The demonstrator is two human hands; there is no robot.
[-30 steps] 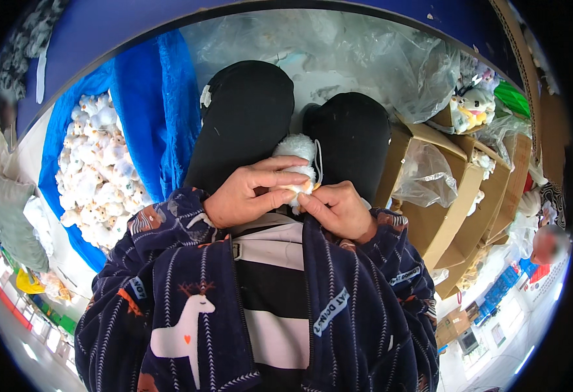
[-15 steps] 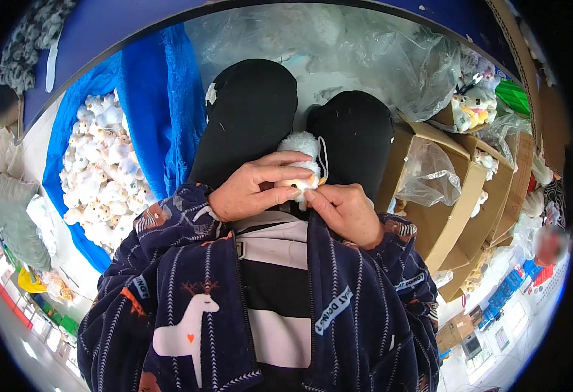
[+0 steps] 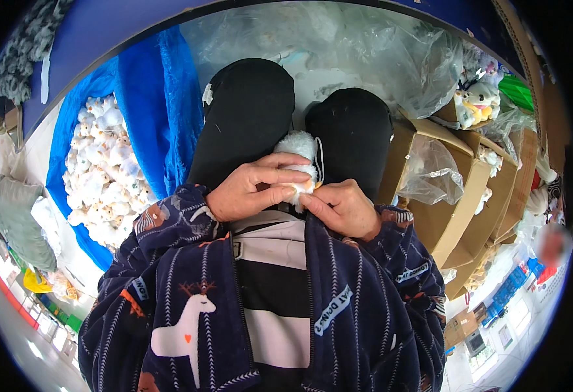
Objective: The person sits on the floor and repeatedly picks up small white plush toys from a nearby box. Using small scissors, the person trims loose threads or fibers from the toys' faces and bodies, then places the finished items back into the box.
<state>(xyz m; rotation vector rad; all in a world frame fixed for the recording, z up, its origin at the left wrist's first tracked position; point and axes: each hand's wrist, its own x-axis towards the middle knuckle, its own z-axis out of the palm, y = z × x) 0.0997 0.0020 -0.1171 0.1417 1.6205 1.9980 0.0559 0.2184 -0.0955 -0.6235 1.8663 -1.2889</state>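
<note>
The left grip (image 3: 247, 191) is closing around a toy (image 3: 297, 145), its fingers lying over the plush and its thumb pressing below. The right grip (image 3: 346, 208) is pinching the toy's near end between thumb and finger, with almost no gap. The toy is resting between the two grips, its rounded end poking out beyond the left fingers, near the knees (image 3: 247, 108).

Work on this toy looks under way: a white loop (image 3: 321, 160) is already hanging at its side, just beyond the right grip, and both grips are holding on, so it is not yet being set down. The fingertips are hiding the detail between them, so what is left there cannot be told. Well left of the left grip, a blue sack (image 3: 56, 173) is holding many small plush pieces (image 3: 100, 176); whether those are finished is not showing. Right of the right grip, a carton (image 3: 444, 222) is standing with clear plastic (image 3: 432, 175) in it.
</note>
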